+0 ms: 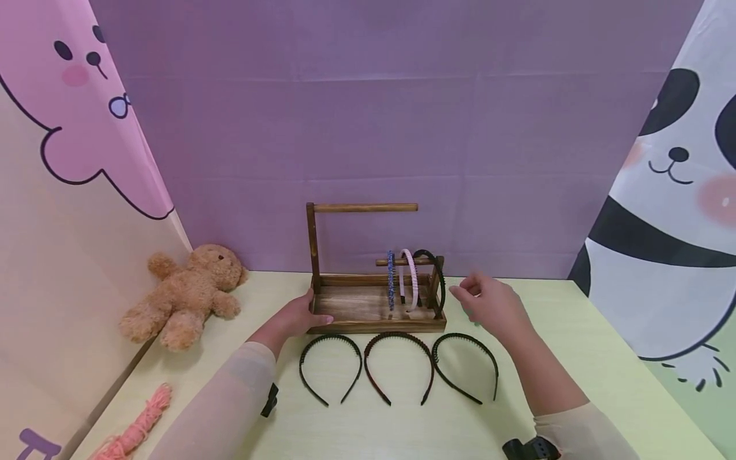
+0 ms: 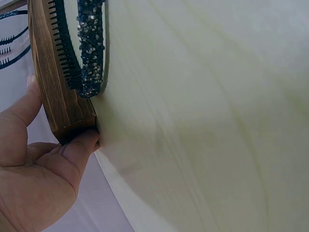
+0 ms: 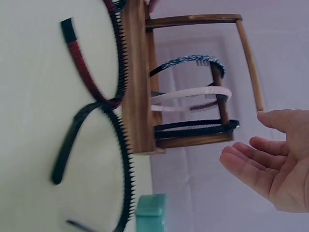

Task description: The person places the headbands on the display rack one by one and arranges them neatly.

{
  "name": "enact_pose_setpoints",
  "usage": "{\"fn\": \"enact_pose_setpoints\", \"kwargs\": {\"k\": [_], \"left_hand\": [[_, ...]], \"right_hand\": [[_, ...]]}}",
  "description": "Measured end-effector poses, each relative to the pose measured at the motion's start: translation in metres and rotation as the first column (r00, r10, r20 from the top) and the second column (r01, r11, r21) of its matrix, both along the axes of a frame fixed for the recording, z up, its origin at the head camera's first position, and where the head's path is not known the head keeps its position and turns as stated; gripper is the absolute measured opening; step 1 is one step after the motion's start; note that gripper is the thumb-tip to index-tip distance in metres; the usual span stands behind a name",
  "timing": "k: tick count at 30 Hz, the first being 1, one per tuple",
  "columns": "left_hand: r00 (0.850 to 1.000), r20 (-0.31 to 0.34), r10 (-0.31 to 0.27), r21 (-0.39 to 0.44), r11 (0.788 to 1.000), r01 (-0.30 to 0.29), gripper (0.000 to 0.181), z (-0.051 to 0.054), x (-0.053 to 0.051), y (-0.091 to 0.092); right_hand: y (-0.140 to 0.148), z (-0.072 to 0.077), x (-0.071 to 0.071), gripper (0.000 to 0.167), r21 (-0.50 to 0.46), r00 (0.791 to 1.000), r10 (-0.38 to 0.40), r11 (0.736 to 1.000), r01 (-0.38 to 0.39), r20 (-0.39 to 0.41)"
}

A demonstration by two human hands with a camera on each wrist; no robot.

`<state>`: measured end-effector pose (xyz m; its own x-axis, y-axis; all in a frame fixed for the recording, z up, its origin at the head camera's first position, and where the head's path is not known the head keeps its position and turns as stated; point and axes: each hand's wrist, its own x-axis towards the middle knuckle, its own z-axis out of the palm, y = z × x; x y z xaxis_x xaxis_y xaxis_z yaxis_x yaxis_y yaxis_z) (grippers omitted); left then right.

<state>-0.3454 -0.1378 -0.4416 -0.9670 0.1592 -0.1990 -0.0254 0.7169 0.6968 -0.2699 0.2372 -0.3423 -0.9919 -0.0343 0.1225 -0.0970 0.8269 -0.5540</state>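
Observation:
A brown wooden rack (image 1: 376,327) has an upper bar and a lower bar. On the lower bar hang a blue headband (image 1: 391,281), a pink one (image 1: 413,281) and a black one (image 1: 441,287). My left hand (image 1: 296,316) grips the rack's left end, thumb on the front edge; the left wrist view shows the same hand (image 2: 53,169) around the corner. My right hand (image 1: 491,306) is off the rack's right side, holding nothing; in the right wrist view this hand (image 3: 275,159) has its fingers loosely bent. Three dark headbands (image 1: 330,337) (image 1: 398,335) (image 1: 464,336) lie before the rack.
A brown teddy bear (image 1: 192,294) lies at the table's back left, with a pink cord bundle (image 1: 138,425) nearer the front. In the right wrist view, a teal object (image 3: 151,212) sits beside the rack's right end. A purple cloth (image 1: 368,128) hangs behind the table.

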Motion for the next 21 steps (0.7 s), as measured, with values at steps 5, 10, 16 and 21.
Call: {"fn": "enact_pose_setpoints", "kwargs": {"k": [5,10,16,21], "left_hand": [[1.0,0.001,0.001,0.004,1.0,-0.001,0.099,0.001,0.001,-0.001],[1.0,-0.01,-0.006,-0.001,1.0,0.006,0.098,0.0,0.002,-0.001],[1.0,-0.014,-0.01,0.008,1.0,0.01,0.099,-0.001,0.001,-0.001],[1.0,-0.017,-0.01,0.006,1.0,0.01,0.098,0.0,0.002,-0.001]], "right_hand": [[0.004,-0.02,-0.002,0.045,-0.053,0.992,0.04,0.998,-0.034,0.117],[0.0,-0.04,-0.005,0.055,0.012,0.971,0.055,0.998,-0.06,0.234],[-0.006,-0.065,-0.005,0.046,-0.007,0.935,0.068,0.998,-0.07,0.349],[-0.012,-0.079,-0.003,0.027,-0.006,0.899,0.085,0.996,-0.091,0.429]]}}
